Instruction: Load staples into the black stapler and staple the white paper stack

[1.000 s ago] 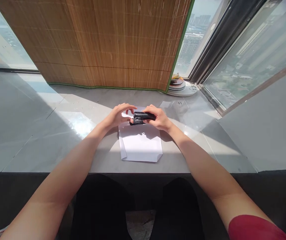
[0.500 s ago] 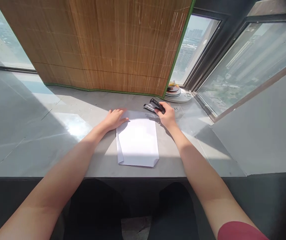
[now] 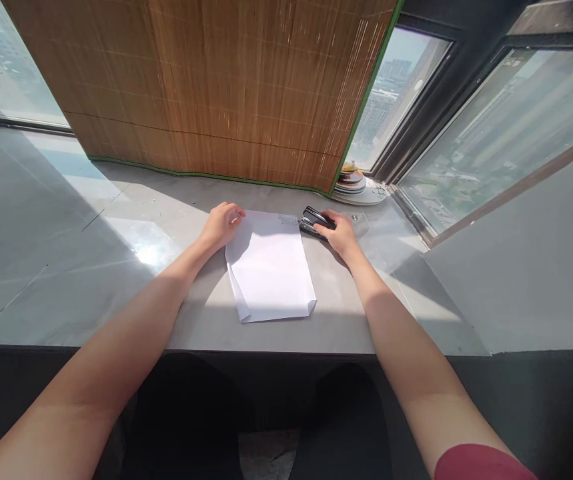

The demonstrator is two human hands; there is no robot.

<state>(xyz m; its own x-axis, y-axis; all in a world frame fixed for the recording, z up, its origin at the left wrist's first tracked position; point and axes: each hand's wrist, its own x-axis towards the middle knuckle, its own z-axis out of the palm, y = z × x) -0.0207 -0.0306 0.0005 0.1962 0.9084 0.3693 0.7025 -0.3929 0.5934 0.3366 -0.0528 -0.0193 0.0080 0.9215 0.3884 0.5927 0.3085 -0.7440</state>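
A white sheet of paper (image 3: 273,273) lies on the pale counter, with a folded left edge and a turned-up lower right corner. Its far left corner is gripped by my left hand (image 3: 222,223), whose fingers are curled there. Beyond the far right corner, my right hand (image 3: 340,235) is closed around a black stapler (image 3: 315,219). The stapler's front end points left and reaches the paper's edge near some small grey print. Whether any paper sits between its jaws I cannot tell.
A stack of plates (image 3: 351,187) stands in the window corner at the back right. The bamboo blind (image 3: 216,87) hangs behind the counter (image 3: 131,280). A white wall (image 3: 526,267) rises on the right, and the counter's front edge runs close to my legs.
The paper has shifted slightly left and away from me, turning a little, with my left hand. My right hand has lowered the stapler and brought it beside the paper's far right corner.
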